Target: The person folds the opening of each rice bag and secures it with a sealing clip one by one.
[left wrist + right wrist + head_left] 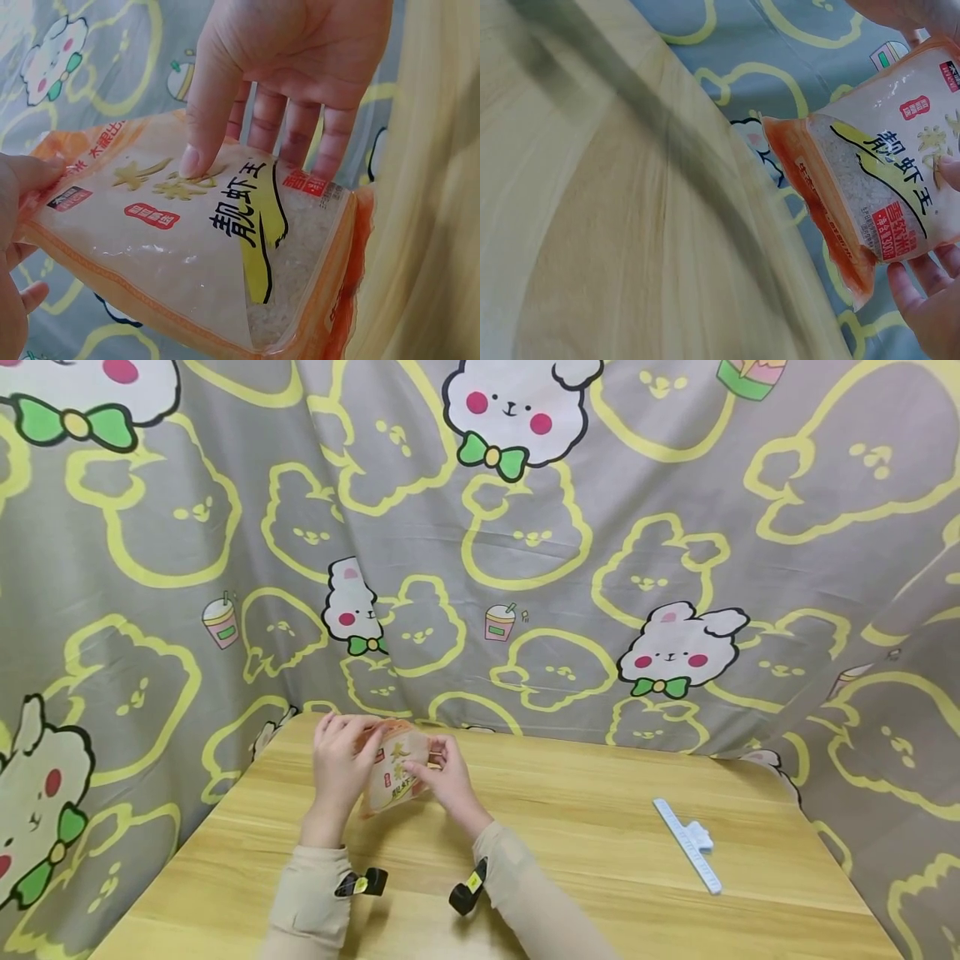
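Both hands hold an orange-and-cream plastic bag of rice (392, 770) up over the table's far left part. White grains show through its clear window in both wrist views. My left hand (341, 764) grips the bag by its top end, thumb on the front. From the other side, my right hand (452, 781) pinches the bag, its thumb (196, 142) on the printed front and its other fingers behind. The bag hangs tilted, with its orange sealed bottom edge (821, 210) toward the table in the right wrist view.
A light blue bag clip (686, 846) with a long ruler-like bar lies on the right part of the wooden table (570, 843). A grey curtain (540, 610) with yellow outlines and cartoon rabbits hangs along the back and sides of the table. Black wrist cameras sit on both sleeves.
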Available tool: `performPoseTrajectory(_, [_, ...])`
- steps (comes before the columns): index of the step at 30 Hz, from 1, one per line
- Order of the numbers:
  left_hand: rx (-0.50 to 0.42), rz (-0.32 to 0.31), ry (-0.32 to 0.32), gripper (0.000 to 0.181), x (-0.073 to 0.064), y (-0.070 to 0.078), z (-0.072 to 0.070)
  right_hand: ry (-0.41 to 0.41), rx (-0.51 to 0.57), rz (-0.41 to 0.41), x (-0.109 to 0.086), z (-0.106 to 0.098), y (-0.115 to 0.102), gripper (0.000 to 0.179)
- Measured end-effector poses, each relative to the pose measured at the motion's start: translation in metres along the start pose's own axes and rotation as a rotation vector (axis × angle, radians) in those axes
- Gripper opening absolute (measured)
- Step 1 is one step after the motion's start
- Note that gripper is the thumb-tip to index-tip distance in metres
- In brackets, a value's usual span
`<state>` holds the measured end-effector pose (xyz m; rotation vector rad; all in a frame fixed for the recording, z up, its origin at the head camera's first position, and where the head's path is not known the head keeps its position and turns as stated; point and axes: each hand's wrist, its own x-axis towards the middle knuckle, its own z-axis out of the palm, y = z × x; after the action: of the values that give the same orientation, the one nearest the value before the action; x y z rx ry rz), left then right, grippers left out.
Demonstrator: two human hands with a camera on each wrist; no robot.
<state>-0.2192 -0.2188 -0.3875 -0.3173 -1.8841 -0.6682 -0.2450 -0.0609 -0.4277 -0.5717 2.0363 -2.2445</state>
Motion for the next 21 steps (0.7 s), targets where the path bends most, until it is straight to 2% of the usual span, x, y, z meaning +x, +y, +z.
performPoseTrajectory(10, [-0.047,-0.042,-0.008,0.011,0.002,0.011,0.019,0.035,-0.064,-0.009,-0.003,-0.02,-0.006,0.044])
performPoseTrajectory(21, [-0.123,-0.046,-0.014,0.01,0.001,0.025,0.04,0.09,-0.08,-0.008,-0.008,-0.042,-0.009,0.046])
